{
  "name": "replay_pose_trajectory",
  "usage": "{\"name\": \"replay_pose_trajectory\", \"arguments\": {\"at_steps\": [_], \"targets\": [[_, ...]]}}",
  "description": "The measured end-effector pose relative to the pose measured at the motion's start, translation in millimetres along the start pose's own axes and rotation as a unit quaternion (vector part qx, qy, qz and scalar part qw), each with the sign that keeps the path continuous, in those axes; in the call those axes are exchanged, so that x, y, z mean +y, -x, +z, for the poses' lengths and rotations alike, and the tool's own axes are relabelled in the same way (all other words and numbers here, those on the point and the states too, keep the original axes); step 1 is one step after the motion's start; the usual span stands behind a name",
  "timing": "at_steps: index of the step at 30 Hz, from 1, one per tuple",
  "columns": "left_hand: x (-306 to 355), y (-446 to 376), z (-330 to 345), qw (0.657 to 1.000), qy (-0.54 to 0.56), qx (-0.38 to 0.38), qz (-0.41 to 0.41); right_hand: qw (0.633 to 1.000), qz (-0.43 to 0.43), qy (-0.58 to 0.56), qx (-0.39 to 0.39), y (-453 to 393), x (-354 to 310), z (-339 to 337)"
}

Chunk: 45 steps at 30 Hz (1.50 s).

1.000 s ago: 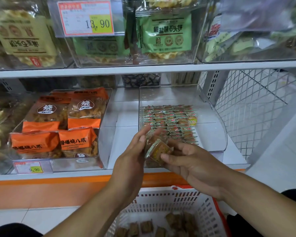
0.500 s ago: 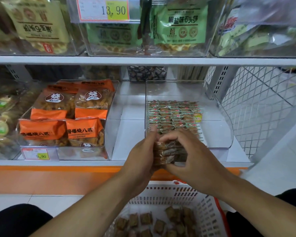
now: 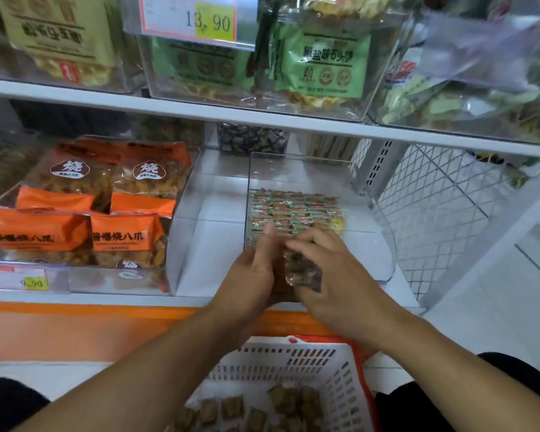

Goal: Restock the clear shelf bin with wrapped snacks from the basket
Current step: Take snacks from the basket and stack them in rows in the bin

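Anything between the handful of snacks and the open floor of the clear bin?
Nothing visible blocks it. Both hands, left hand and right hand, hold the stack of wrapped snacks at the clear bin's low front edge. The snack rows already inside sit further back.

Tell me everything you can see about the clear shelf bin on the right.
The clear plastic shelf bin sits on the white lower shelf, open-topped, with see-through walls and a curved right side. Rows of small green-and-red wrapped snacks cover its floor toward the left. Both hands, the left hand and right hand, hold a stack of brown wrapped snacks at its front edge.
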<state>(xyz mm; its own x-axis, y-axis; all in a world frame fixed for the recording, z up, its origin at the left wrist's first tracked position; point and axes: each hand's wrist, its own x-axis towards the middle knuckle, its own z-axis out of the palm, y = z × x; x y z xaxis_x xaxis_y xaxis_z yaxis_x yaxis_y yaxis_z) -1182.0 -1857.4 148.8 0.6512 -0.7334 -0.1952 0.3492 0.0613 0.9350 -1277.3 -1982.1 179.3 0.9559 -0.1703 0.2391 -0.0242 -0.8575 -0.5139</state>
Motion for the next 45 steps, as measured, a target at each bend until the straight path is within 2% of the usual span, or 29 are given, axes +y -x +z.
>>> {"name": "replay_pose_trajectory", "arguments": {"at_steps": [2, 4, 6, 8, 9, 11, 14, 19, 23, 29, 32, 35, 38, 39, 40, 42, 43, 44, 45], "targets": [[1, -4, 1, 0.997, -0.069, 0.014, 0.034, 0.998, 0.034, 0.046, 0.028, -16, 16, -26], [-1, -6, -4, 0.965, -0.23, 0.048, 0.113, 0.974, 0.088, 0.208, 0.027, -40, 40, -53], [-4, -7, -12, 0.883, -0.418, 0.035, 0.211, 0.908, 0.161, 0.383, -0.049, -64, 62, -65], [-14, -9, -17, 0.772, -0.575, -0.018, 0.269, 0.851, 0.193, 0.465, -0.151, -82, 78, -59], [-21, -10, -18, 0.731, -0.626, -0.037, 0.268, 0.831, 0.188, 0.488, -0.189, -89, 85, -52], [-34, -12, -19, 0.685, -0.692, -0.057, 0.223, 0.803, 0.168, 0.519, -0.239, -100, 98, -38], [-45, -12, -19, 0.651, -0.723, -0.055, 0.224, 0.768, 0.155, 0.561, -0.267, -109, 112, -23], [-45, -13, -21, 0.649, -0.723, -0.073, 0.225, 0.713, 0.169, 0.622, -0.278, -106, 134, -4], [-46, -11, -20, 0.644, -0.726, -0.077, 0.229, 0.651, 0.18, 0.672, -0.302, -105, 143, 7], [-46, -15, -20, 0.635, -0.734, -0.078, 0.228, 0.653, 0.172, 0.672, -0.306, -114, 141, 1], [-42, -13, -20, 0.644, -0.727, -0.078, 0.223, 0.668, 0.17, 0.664, -0.289, -109, 111, -12], [-32, -1, -15, 0.629, -0.738, -0.056, 0.238, 0.711, 0.154, 0.649, -0.223, -99, 51, -24], [-20, 18, -13, 0.64, -0.701, -0.001, 0.314, 0.799, 0.069, 0.583, -0.128, -73, -15, -39], [-19, 23, -15, 0.648, -0.683, 0.02, 0.336, 0.83, 0.043, 0.54, -0.132, -63, -33, -41], [-22, 30, -17, 0.661, -0.668, 0.033, 0.339, 0.85, 0.01, 0.496, -0.178, -51, -48, -39], [-35, 38, -28, 0.707, -0.652, 0.03, 0.272, 0.842, -0.057, 0.413, -0.342, -32, -55, -12], [-48, 40, -36, 0.732, -0.653, 0.012, 0.196, 0.824, -0.058, 0.369, -0.426, -22, -52, 14], [-65, 43, -47, 0.738, -0.666, -0.022, 0.103, 0.798, -0.049, 0.333, -0.5, -11, -45, 42], [-85, 43, -59, 0.727, -0.684, -0.06, 0.021, 0.765, -0.033, 0.31, -0.563, 1, -34, 77]]}}
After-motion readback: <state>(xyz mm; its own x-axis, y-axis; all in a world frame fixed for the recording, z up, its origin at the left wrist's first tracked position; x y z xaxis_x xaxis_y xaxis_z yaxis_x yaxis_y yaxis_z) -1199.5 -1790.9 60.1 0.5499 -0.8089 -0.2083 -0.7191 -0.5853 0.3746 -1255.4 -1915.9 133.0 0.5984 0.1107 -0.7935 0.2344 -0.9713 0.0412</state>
